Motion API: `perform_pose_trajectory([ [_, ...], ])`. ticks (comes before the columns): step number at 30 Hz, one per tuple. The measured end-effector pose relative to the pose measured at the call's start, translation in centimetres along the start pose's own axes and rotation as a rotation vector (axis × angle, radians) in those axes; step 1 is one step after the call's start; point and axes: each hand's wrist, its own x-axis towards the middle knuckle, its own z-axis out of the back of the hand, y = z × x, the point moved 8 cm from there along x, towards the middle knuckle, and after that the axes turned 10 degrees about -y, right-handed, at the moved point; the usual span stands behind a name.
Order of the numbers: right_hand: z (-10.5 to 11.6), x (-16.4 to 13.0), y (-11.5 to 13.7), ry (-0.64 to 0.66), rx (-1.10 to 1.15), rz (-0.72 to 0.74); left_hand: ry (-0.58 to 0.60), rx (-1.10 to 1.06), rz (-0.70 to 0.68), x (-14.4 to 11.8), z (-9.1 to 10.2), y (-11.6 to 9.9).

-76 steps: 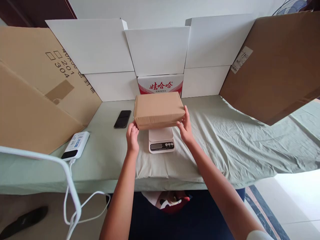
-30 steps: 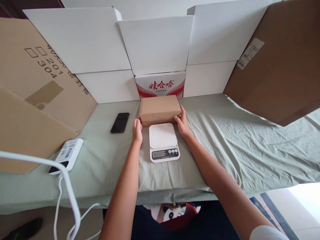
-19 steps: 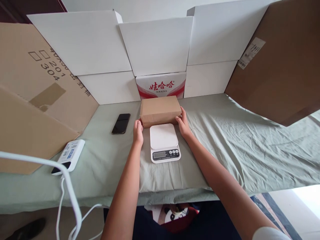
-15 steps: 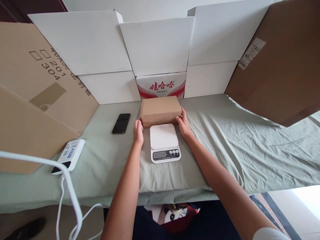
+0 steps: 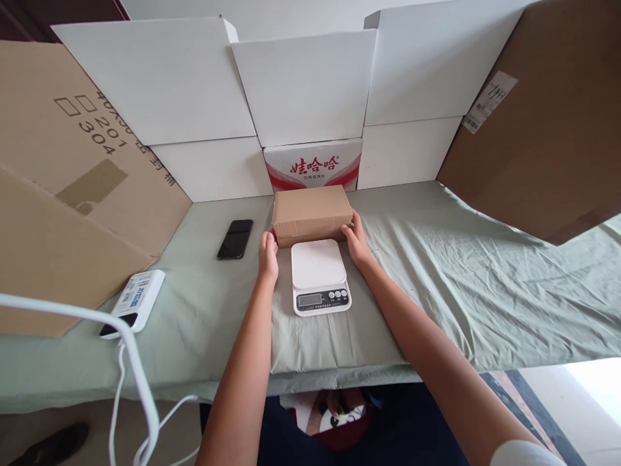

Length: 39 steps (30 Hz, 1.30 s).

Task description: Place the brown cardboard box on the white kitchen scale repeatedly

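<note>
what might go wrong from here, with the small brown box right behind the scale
If the left hand and right hand pull the small brown box nearer, it might shove the scale close in front. The white cable hangs over the table edge, so the left arm might snag it.

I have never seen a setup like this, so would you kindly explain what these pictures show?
There is no machine here: a person works bare-handed. Every picture comes from one camera worn on the head, looking forward and down. The left hand and right hand hold a small brown box by its ends, just behind a white scale. On the green cloth also lie a dark phone and, further left, a white device. Larger cartons stand around the back and sides.
</note>
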Motion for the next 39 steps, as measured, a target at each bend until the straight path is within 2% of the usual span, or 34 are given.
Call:
perform_pose_trajectory([
  [12,0.01,0.0,-0.02,-0.005,0.009,-0.014,-0.002,0.017,-0.022,0.33,0.18,0.29],
  [39,0.14,0.06,-0.13,-0.006,0.007,-0.008,-0.042,-0.001,0.035,-0.08,-0.02,-0.03],
])
